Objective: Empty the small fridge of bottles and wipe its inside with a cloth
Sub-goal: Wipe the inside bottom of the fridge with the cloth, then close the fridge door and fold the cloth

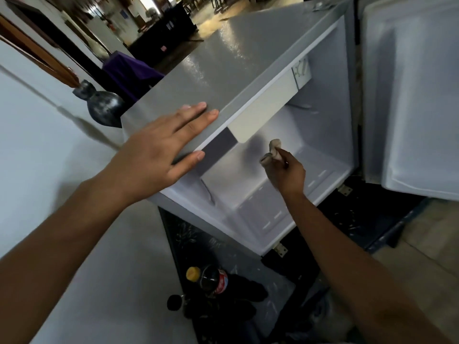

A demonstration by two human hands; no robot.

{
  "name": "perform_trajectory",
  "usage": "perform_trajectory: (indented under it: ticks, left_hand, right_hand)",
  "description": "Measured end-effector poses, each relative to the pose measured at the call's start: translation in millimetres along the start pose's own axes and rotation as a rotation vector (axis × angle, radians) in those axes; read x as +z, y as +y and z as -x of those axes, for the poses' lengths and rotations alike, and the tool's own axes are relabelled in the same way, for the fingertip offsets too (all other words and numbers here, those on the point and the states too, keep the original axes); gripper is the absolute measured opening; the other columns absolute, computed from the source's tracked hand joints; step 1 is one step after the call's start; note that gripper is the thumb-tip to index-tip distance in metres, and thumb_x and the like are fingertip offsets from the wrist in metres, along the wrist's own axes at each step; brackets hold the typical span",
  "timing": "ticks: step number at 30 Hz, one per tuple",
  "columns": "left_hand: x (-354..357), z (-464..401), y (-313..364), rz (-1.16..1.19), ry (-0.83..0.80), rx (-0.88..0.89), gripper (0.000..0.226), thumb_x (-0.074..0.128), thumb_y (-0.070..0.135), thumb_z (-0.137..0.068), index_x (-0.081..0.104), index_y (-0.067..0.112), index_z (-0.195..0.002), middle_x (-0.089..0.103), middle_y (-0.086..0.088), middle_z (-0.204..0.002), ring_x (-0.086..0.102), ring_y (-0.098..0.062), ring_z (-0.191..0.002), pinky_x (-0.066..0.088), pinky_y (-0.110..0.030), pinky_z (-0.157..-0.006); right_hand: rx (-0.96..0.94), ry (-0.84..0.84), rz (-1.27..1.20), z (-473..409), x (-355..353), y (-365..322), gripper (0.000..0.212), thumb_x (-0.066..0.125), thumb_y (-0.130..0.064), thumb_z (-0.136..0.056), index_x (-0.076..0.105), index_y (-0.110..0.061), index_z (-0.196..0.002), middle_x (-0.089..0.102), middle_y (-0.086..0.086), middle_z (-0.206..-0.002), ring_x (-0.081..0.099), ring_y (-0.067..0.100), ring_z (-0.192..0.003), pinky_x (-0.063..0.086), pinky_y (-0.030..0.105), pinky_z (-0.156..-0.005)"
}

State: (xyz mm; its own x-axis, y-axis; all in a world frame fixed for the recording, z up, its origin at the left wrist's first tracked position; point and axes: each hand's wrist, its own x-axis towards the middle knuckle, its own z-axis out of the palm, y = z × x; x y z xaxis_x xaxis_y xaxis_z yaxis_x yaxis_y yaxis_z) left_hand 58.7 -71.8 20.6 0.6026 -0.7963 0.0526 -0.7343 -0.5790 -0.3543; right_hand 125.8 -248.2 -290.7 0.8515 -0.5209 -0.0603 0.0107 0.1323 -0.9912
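**Op:** Hands first: my left hand [159, 150] lies flat and released on the fridge [223, 70] top, mid-left of frame, fingers splayed over the front edge. My right hand [285, 173] is inside the cavity, centre frame, clenched around a bunched cloth [272, 152] that sticks up out of the fist.

**Spotter:** Any bottles left in there?

**Op:** None that I can see. The inside reads bare white. At least one bottle [212, 280] stands on the dark mat [248, 281] at lower centre, yellow cap towards me, with what may be another dark cap just left of it. I'd call the emptying done and the wiping under way.

**Spotter:** What worries you?

**Op:** Three things. That bottle is close below my right forearm, so a wide pull back could knock it over. The door [409, 95] hangs open at the right of frame, and an elbow swing could bump it. And the cloth is wadded small, so it could miss the corners or slip from my grip.

**Spotter:** How's the fridge lying?

**Op:** Upright, I judge. Its long axis runs from the upper part of the frame down to lower centre, the opening faces me and rightward, and the door is hinged on the right side.
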Motion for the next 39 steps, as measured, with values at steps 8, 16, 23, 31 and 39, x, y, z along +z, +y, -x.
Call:
perform_trajectory:
  ticks: [8, 16, 23, 31, 39]
  left_hand:
    - [34, 12, 68, 0.245, 0.398, 0.018, 0.032, 0.062, 0.025, -0.096, 0.07, 0.012, -0.124, 0.056, -0.01, -0.145, 0.041, -0.032, -0.144, 0.032, -0.06, -0.111]
    - [30, 13, 134, 0.686, 0.521, -0.212, 0.044, 0.067, 0.041, -0.09, 0.07, 0.01, -0.122, 0.051, -0.007, -0.149, 0.033, -0.028, -0.148, 0.033, -0.041, -0.118]
    - [10, -8, 204, 0.878, 0.659, -0.209, 0.02, 0.066, 0.015, -0.094, 0.073, 0.007, -0.111, 0.065, -0.004, -0.129, 0.05, -0.024, -0.137, 0.046, -0.041, -0.106]
    - [-28, -62, 290, 1.549, 0.584, -0.321, 0.014, 0.058, 0.027, -0.091, 0.07, 0.034, -0.093, 0.067, 0.015, -0.081, 0.06, -0.005, -0.073, 0.046, -0.023, -0.067]
    - [-46, -108, 363, 1.682, 0.474, -0.242, 0.012, 0.057, 0.028, -0.088, 0.068, 0.031, -0.085, 0.064, 0.009, -0.078, 0.058, -0.015, -0.076, 0.045, -0.034, -0.07]
  right_hand:
    - [-0.072, -0.104, -0.412, 88, -81, -98, 0.037, 0.073, -0.009, -0.087, 0.066, -0.034, -0.113, 0.073, 0.004, -0.114, 0.068, 0.025, -0.108, 0.053, 0.049, -0.1]
    - [-0.041, -0.348, -0.694, 157, -129, -181, 0.06, 0.074, -0.009, -0.079, 0.05, -0.008, -0.133, 0.058, 0.025, -0.133, 0.056, 0.042, -0.126, 0.046, 0.053, -0.107]
    - [-0.06, -0.381, -0.552, 171, -191, -198, 0.064, 0.076, -0.022, -0.082, 0.05, -0.016, -0.14, 0.058, 0.016, -0.138, 0.057, 0.034, -0.128, 0.05, 0.04, -0.099]
    - [-0.106, -0.401, -0.132, 146, -319, -203, 0.086, 0.076, -0.021, -0.081, 0.032, -0.039, -0.152, 0.058, -0.002, -0.141, 0.064, 0.02, -0.117, 0.057, 0.036, -0.094]
    - [-0.138, -0.494, -0.069, 142, -432, -206, 0.033, 0.076, -0.008, -0.083, 0.069, -0.003, -0.114, 0.073, 0.014, -0.105, 0.069, 0.03, -0.099, 0.057, 0.044, -0.083]
